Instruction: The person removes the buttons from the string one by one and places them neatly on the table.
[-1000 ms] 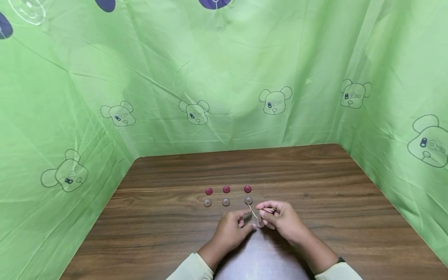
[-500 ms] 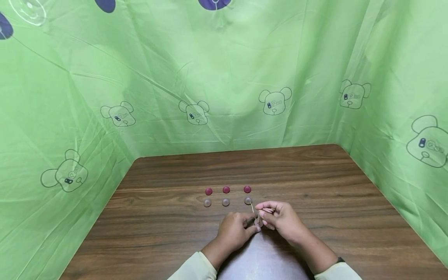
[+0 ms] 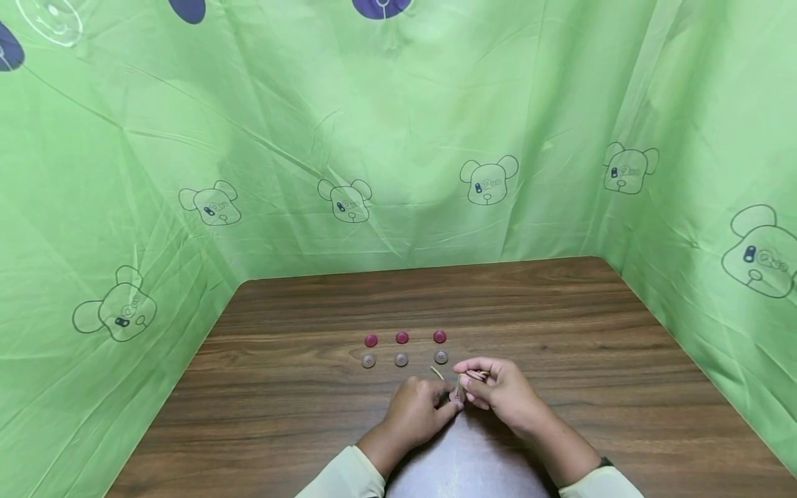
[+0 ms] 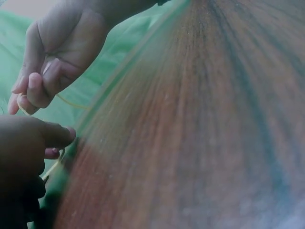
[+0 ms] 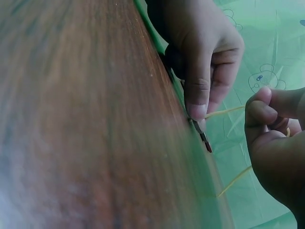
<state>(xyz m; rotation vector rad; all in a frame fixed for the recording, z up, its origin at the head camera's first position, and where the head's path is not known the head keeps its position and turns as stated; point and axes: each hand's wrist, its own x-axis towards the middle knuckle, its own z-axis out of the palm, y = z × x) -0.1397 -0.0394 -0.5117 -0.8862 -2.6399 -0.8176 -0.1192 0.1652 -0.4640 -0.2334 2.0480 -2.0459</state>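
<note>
Found button (image 3: 456, 396) in left hand (image 3: 416, 408), pinched between thumb and curled fingers, partly covered; could not tell whether touching table (image 3: 292, 394). Saw yellow string (image 5: 226, 111) pinched by right hand (image 3: 506, 393) with curled fingers, partly hidden within grip.

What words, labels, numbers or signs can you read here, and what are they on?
None can be read for certain.
Curtain: short outlined lettering on the bear faces, too blurred to quote.
Buttons: no lettering visible; any would be too small.
</note>
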